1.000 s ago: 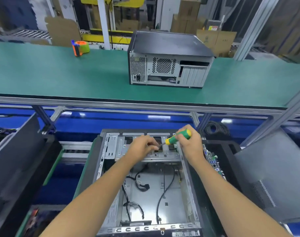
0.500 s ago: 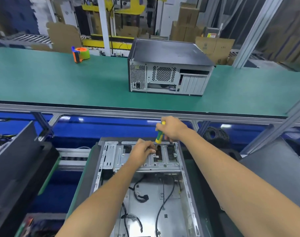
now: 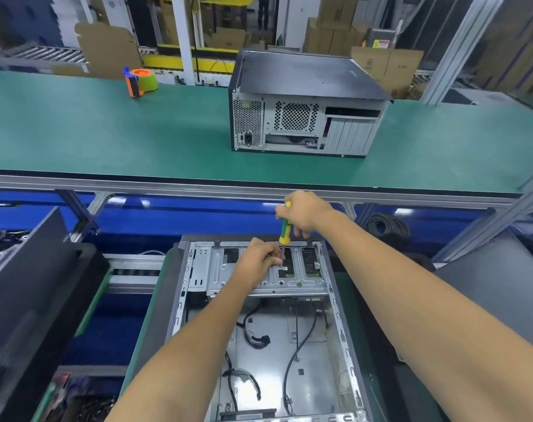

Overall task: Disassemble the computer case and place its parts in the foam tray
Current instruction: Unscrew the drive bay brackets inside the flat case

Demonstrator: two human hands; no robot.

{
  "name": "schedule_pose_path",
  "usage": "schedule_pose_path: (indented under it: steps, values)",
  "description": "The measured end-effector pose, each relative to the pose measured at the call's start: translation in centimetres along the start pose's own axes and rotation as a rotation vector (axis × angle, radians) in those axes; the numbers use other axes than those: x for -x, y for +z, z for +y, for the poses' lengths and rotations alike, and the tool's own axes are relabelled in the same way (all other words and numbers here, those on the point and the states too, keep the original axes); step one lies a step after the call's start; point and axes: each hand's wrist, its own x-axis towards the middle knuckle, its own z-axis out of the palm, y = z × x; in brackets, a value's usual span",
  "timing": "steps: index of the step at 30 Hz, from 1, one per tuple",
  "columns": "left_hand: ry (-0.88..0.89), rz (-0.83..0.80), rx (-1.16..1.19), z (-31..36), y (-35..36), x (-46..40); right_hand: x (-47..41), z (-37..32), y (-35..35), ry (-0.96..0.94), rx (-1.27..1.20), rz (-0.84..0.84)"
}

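— Position of the unit under work?

— The open grey metal computer case [image 3: 259,345] lies on its side below the green-topped conveyor bench [image 3: 107,132], black cables loose on its floor.

— Hands?

— The right hand [image 3: 304,213] is wrapped round the yellow-and-green-handled screwdriver [image 3: 285,231], held near upright, tip down at the silver perforated drive bracket [image 3: 259,272]. The left hand [image 3: 259,257] rests on that bracket, fingertips pinched together beside the shaft; what they pinch, I cannot tell.

— Elsewhere?

— A second closed black computer case [image 3: 304,117] and an orange-and-green tape dispenser [image 3: 140,82] stand well apart on the bench.
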Motion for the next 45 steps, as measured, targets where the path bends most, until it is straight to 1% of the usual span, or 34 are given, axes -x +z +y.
schedule_pose_path:
  steps: [4, 7, 10, 16, 20, 24, 25, 29, 30, 33, 34, 36, 39, 42, 45]
  values:
    - [-0.005, 0.000, 0.017, 0.0, 0.0, 0.1, 0.0, -0.1, 0.2, 0.006, -0.007, -0.005]
    - [0.025, -0.011, 0.012, 0.1, -0.3, 0.2, -0.1, 0.0, 0.4, 0.034, -0.046, 0.006]
    - [0.037, -0.004, -0.001, 0.1, -0.2, 0.4, -0.1, 0.0, 0.3, 0.041, -0.069, -0.019]
    - [0.030, -0.012, 0.002, 0.4, -0.2, 0.4, -0.1, -0.4, 0.9, 0.013, 0.030, 0.040]
    - [0.041, -0.026, 0.034, 0.3, -0.2, 0.4, -0.5, -0.6, 0.6, 0.006, 0.005, -0.033]
    - [-0.004, -0.028, 0.055, 0.1, -0.5, 0.3, -0.5, -0.6, -0.1, -0.057, -0.024, -0.125]
    - [-0.006, -0.024, 0.055, 0.1, -0.4, 0.4, -0.4, -0.5, -0.3, -0.059, -0.012, -0.116]
    - [-0.017, 0.020, 0.076, 0.3, -0.3, 0.3, 0.4, 0.3, -0.4, -0.042, 0.025, 0.099]
    - [-0.009, 0.018, 0.049, 0.3, -0.2, 0.3, 0.6, 0.8, -0.5, -0.036, 0.036, 0.115]
    - [0.079, -0.040, -0.131, 0.9, 0.0, 0.4, 1.5, 2.4, -0.4, -0.019, 0.065, 0.059]
    - [0.111, -0.060, -0.156, 1.0, 0.2, 0.5, 1.8, 3.0, -0.4, -0.017, 0.058, 0.050]
    - [0.155, -0.078, -0.162, 1.6, 0.5, 0.5, 2.0, 3.9, -0.5, -0.012, 0.042, 0.070]
    - [0.213, -0.124, -0.176, 3.7, 1.6, -0.1, 2.1, 4.8, -1.1, 0.014, 0.106, 0.106]
    - [0.139, -0.182, -0.132, 6.5, 3.3, -1.1, 2.0, 5.5, -1.9, 0.033, 0.146, 0.140]
    - [0.067, -0.120, -0.025, 7.5, 4.4, -1.8, 1.9, 6.1, -2.6, 0.051, 0.170, 0.195]
